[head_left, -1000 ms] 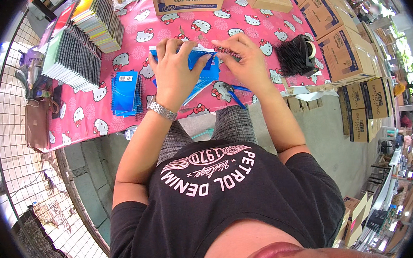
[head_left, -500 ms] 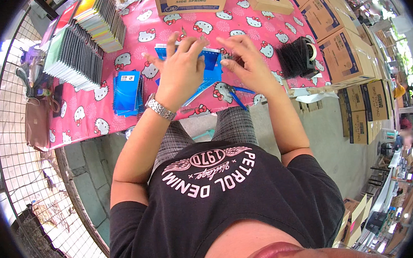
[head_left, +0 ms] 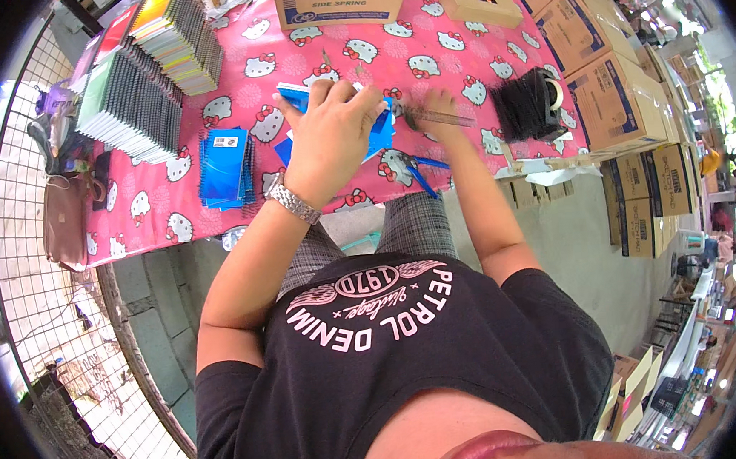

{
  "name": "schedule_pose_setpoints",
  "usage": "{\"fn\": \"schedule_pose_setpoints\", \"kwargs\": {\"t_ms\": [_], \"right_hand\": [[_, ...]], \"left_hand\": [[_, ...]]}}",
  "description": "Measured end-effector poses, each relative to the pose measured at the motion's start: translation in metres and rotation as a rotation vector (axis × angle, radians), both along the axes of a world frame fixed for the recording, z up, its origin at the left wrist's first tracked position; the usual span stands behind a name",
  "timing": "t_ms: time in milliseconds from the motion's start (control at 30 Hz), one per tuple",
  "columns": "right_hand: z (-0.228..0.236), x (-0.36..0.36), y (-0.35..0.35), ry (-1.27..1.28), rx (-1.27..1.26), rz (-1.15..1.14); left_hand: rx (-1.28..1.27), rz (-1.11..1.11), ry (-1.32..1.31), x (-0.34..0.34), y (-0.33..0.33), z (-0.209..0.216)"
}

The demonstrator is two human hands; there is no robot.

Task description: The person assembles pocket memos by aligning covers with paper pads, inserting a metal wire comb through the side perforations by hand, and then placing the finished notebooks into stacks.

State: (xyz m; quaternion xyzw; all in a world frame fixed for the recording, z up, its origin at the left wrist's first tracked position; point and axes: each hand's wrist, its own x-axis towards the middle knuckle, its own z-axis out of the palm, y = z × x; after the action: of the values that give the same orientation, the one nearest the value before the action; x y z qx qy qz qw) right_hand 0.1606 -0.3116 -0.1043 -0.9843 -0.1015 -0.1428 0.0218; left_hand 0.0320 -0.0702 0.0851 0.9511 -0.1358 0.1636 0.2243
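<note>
My left hand point(head_left: 336, 134), a metal watch on its wrist, is closed over a small blue notebook point(head_left: 292, 96) and holds it against the table, covering most of it. Part of the blue cover point(head_left: 381, 135) shows to the right of my fingers. My right hand point(head_left: 440, 115) is at the notebook's right end, smeared by motion. A thin black spiral coil point(head_left: 456, 118) stretches across it from the notebook edge; whether the fingers grip the coil is unclear. Blue-handled pliers point(head_left: 419, 171) lie just nearer to me. A small stack of blue notebooks point(head_left: 225, 167) lies left of my left hand.
Piles of spiral notebooks point(head_left: 131, 105) stand at the left of the pink patterned tablecloth point(head_left: 228, 64). A bundle of black coils point(head_left: 520, 106) sits at the right beside a tape roll point(head_left: 555, 94). Cardboard boxes point(head_left: 615, 101) line the right edge; another box point(head_left: 339, 1) stands at the back.
My right hand has moved slightly right and nearer, and the coil now shows stretched across it. My left hand has lowered its raised fingers onto the notebook.
</note>
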Motion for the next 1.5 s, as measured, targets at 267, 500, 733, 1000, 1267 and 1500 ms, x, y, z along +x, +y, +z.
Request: {"fn": "schedule_pose_setpoints", "kwargs": {"t_ms": [267, 500, 733, 1000, 1267, 1500], "right_hand": [[0.159, -0.028, 0.043, 0.864, 1.63, 0.693], [0.214, -0.022, 0.034, 1.229, 1.31, 1.049], [0.206, -0.023, 0.044, 1.233, 1.435, 1.064], [0.199, -0.02, 0.04, 1.149, 1.422, 1.087], [0.191, -0.016, 0.044, 1.297, 1.625, 1.182], [0.164, -0.021, 0.037, 1.065, 1.531, 0.825]], "left_hand": [[-0.044, 0.014, -0.098, 0.007, 0.044, -0.014], [-0.046, -0.018, -0.061, 0.011, 0.031, -0.006], [-0.091, -0.069, -0.107, 0.016, 0.031, -0.01], [-0.117, -0.074, -0.09, 0.021, 0.032, -0.01], [-0.126, -0.049, -0.065, 0.022, 0.028, -0.011], [-0.135, -0.042, -0.003, 0.023, 0.02, -0.006]]}}
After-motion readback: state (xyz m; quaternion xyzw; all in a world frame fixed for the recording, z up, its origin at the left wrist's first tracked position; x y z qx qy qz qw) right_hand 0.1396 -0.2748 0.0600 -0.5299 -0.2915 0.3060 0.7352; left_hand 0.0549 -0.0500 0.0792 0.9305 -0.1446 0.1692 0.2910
